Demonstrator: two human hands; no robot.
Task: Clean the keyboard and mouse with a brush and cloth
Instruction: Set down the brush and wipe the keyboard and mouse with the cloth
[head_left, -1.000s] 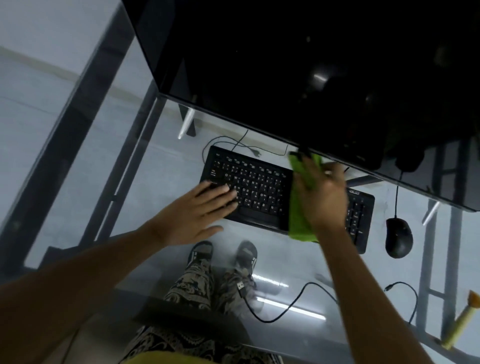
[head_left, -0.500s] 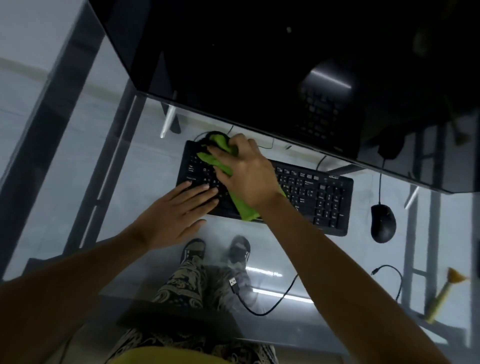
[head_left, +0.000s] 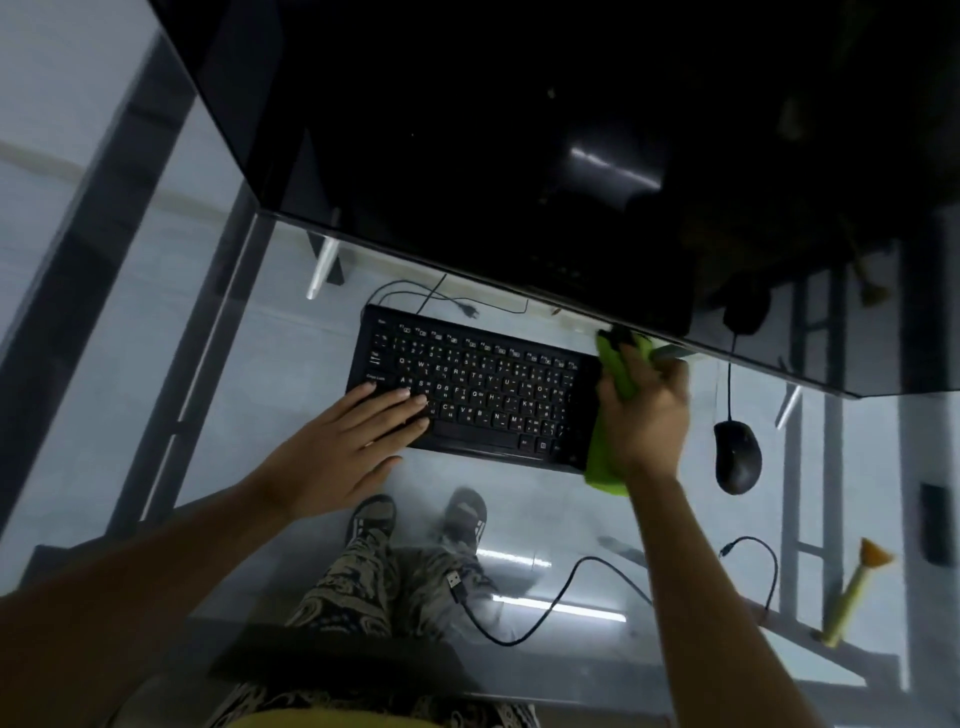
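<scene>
A black keyboard (head_left: 483, 395) lies on a glass desk below a dark monitor. My left hand (head_left: 348, 447) rests flat on the keyboard's lower left corner, fingers spread over the keys. My right hand (head_left: 647, 415) presses a green cloth (head_left: 605, 462) onto the keyboard's right end, hiding that end. A black wired mouse (head_left: 737, 456) sits on the glass to the right of the keyboard, apart from both hands. A brush with a pale yellow handle and orange tip (head_left: 854, 592) lies at the desk's right edge.
The dark monitor (head_left: 519, 156) overhangs the keyboard's far side. A loose black USB cable (head_left: 524, 618) curls on the glass desk (head_left: 234, 415) near me. My legs and shoes show through the glass. A small dark object (head_left: 935, 525) lies at the far right.
My right hand has swept the green cloth from the keyboard's left end across to its right end. My left hand stays on the lower left corner.
</scene>
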